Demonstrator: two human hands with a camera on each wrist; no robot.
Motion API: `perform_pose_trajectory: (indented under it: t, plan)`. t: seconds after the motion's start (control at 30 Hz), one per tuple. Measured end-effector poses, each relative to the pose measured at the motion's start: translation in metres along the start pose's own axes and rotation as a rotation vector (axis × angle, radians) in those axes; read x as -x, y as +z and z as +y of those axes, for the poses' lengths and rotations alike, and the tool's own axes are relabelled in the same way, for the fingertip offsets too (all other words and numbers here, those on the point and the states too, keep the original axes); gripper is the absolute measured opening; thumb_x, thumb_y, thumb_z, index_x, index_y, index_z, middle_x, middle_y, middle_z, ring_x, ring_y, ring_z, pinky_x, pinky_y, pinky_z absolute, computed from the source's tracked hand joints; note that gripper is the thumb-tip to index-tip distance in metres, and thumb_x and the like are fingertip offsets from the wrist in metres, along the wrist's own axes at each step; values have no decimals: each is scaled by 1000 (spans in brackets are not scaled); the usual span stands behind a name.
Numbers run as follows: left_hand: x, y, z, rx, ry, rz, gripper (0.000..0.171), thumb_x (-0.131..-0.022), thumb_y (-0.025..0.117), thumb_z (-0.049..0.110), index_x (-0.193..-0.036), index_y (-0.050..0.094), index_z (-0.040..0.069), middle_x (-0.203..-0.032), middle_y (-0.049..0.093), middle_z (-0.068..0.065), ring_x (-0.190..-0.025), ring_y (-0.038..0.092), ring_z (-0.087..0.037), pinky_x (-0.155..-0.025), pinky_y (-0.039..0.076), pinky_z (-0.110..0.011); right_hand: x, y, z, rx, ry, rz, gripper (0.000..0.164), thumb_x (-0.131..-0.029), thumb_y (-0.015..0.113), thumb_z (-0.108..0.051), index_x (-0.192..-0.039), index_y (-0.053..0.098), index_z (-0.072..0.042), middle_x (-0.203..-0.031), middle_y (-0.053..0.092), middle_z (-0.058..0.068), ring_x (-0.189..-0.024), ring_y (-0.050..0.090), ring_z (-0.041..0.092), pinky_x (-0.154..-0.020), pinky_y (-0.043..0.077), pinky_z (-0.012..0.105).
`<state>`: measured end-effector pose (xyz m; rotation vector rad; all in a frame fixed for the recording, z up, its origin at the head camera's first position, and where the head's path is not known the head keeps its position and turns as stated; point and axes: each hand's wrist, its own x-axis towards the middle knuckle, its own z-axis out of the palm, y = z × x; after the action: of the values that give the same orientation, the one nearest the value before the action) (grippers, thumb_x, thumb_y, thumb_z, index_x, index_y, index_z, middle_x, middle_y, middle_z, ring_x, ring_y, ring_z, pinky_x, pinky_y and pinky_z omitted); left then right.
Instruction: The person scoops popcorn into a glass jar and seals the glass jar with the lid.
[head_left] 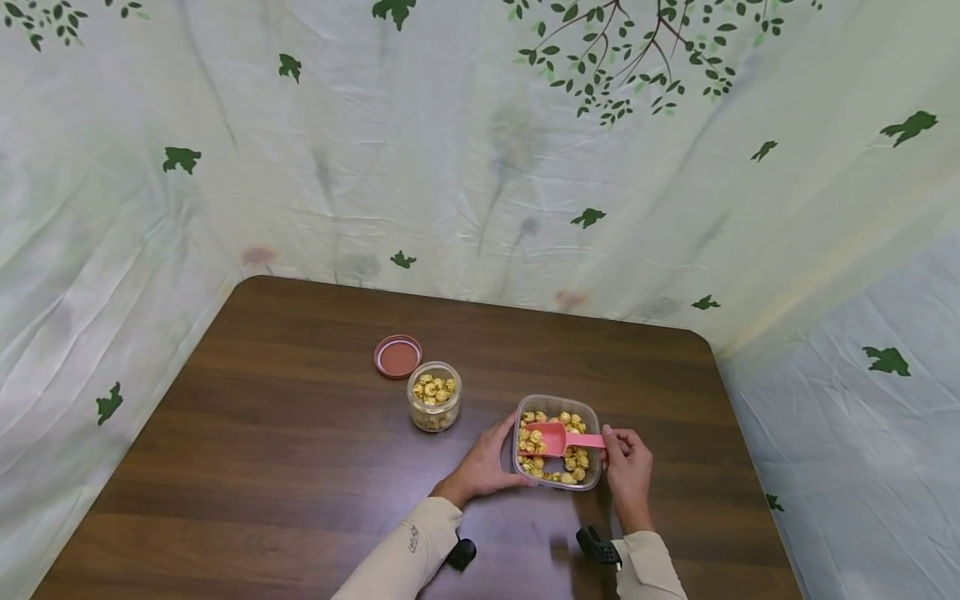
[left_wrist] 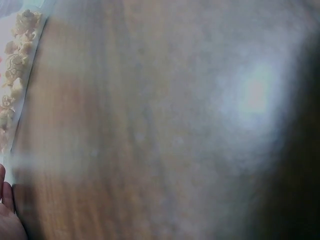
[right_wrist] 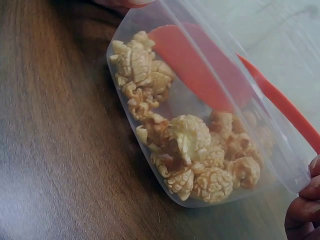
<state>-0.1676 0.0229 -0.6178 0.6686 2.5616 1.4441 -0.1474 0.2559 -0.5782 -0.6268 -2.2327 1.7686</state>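
Observation:
My left hand [head_left: 486,463] grips a clear plastic container [head_left: 557,397] from its left side, thumb along the near edge. Caramel popcorn [head_left: 576,463] lies inside. With its thumb and fingers, my right hand [head_left: 632,475] pinches the handle of a pink scoop [head_left: 555,438] at the container's right rim. The scoop's bowl is inside the container, with some popcorn at its left end. In the right wrist view, the scoop [right_wrist: 200,70] shows through the container wall above several popcorn pieces [right_wrist: 189,137]. Only part of the left hand [left_wrist: 10,222] shows in the left wrist view.
A clear jar [head_left: 433,423] of popcorn stands uncovered, left of and behind the container. Its reddish lid [head_left: 398,357] lies next to it on the brown wooden table [head_left: 300,433]. A white leaf-print curtain [head_left: 450,167] hangs beyond the table's far edge and along both sides.

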Motion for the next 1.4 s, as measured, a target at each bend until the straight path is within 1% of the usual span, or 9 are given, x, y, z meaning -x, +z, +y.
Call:
perform_pose_trajectory:
  t: [0.27, 0.57, 0.67, 0.83, 0.93, 1.13, 1.27, 1.4]
  plan:
    - [-1, 0, -1, 8, -10, -1, 111, -64, 90, 37, -151, 28, 9, -146, 41, -18, -134, 40, -31, -109, 33, -45, 0, -1, 0, -111, 69, -17, 30, -96, 60, -27, -98, 58, 2, -66, 56, -2, -57, 49, 8, -49, 44, 20]
    - [-1, -1, 1, 22, -15, -5, 114, -63, 90, 38, -152, 25, 9, -147, 40, -19, -134, 40, -32, -109, 34, -47, 1, -2, 3, -209, 110, 8, 26, -96, 60, -26, -93, 57, 0, -63, 55, -2, -54, 48, 9, -49, 43, 20]
    - [-1, -1, 1, 24, -5, -3, 115, -63, 91, 36, -153, 24, 9, -148, 40, -19, -134, 40, -32, -109, 34, -47, 2, -3, 2, -235, 105, 17, 26, -96, 60, -25, -92, 57, 0, -62, 55, -2, -53, 48, 8, -48, 43, 20]
    - [-1, -1, 2, 6, 28, 2, 116, -61, 92, 34, -152, 24, 6, -145, 41, -21, -132, 41, -33, -109, 34, -47, 4, -5, -4, -278, 74, 38, 25, -96, 60, -24, -88, 57, 0, -59, 53, -3, -50, 47, 7, -45, 41, 20]
    - [0, -3, 3, -11, 38, -2, 117, -61, 92, 34, -151, 24, 5, -145, 42, -22, -132, 41, -34, -108, 34, -47, 3, -7, -7, -295, 52, 59, 24, -96, 60, -22, -88, 57, 0, -59, 53, -3, -49, 46, 7, -44, 40, 20]
    - [2, -11, 4, -37, 27, -34, 119, -60, 92, 36, -152, 22, 7, -144, 41, -23, -132, 40, -34, -108, 34, -48, 0, -12, -11, -314, 41, 94, 26, -95, 61, -23, -93, 58, 3, -60, 55, -3, -49, 47, 7, -45, 42, 18]
    - [2, -17, 4, -51, 34, -55, 120, -59, 92, 37, -152, 22, 5, -149, 35, -21, -135, 36, -34, -110, 32, -48, 1, -15, -16, -327, 45, 98, 28, -95, 61, -25, -94, 58, 3, -61, 56, -3, -49, 48, 8, -46, 43, 19]
    - [3, -25, 6, -34, 38, -51, 117, -61, 91, 36, -152, 24, 4, -154, 29, -18, -139, 31, -35, -111, 29, -50, 0, -18, -22, -344, 42, 90, 31, -95, 61, -25, -98, 57, 6, -63, 57, -1, -50, 48, 8, -47, 43, 19]
